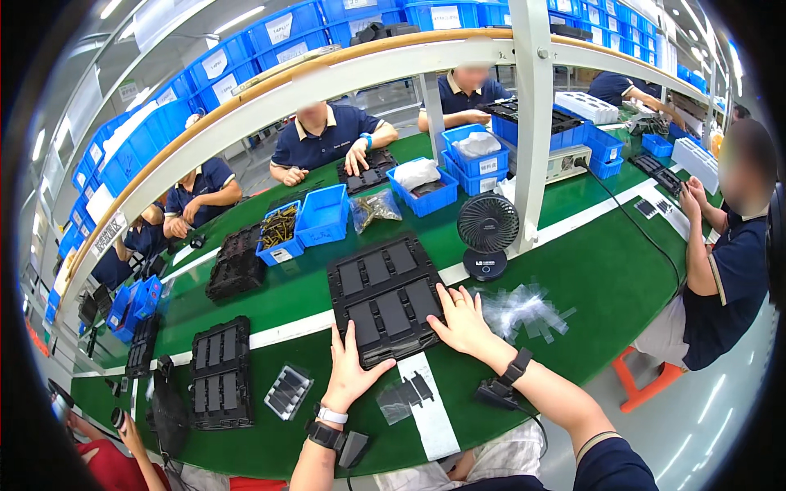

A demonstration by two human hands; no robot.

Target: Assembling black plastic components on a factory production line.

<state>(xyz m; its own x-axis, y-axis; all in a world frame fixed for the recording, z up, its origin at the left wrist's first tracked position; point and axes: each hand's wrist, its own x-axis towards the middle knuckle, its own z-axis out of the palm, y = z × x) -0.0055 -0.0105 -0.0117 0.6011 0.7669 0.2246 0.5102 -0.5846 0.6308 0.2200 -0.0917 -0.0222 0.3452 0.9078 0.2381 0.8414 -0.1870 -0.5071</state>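
A stack of black plastic trays [393, 353] lies in front of me, with flat black rectangular pieces [399, 257] in two rows of pockets in its top one. My left hand [354, 372] is at the near left corner, fingers stretched along the left side and thumb along the near edge. At the right side rests my right hand [465, 323], fingers spread, with the thumb touching the near right edge. Both hands are open against the stack. Nearer me, small black strips [417, 388] lie across a clear film and a white paper strip [434, 425].
Right of the stack stand a small black fan [487, 225] and a pile of clear plastic strips [528, 313]. Beyond are blue bins [323, 214] and a white metal post [532, 123]. More black trays [221, 372] lie left. Co-workers sit around the green table [565, 270].
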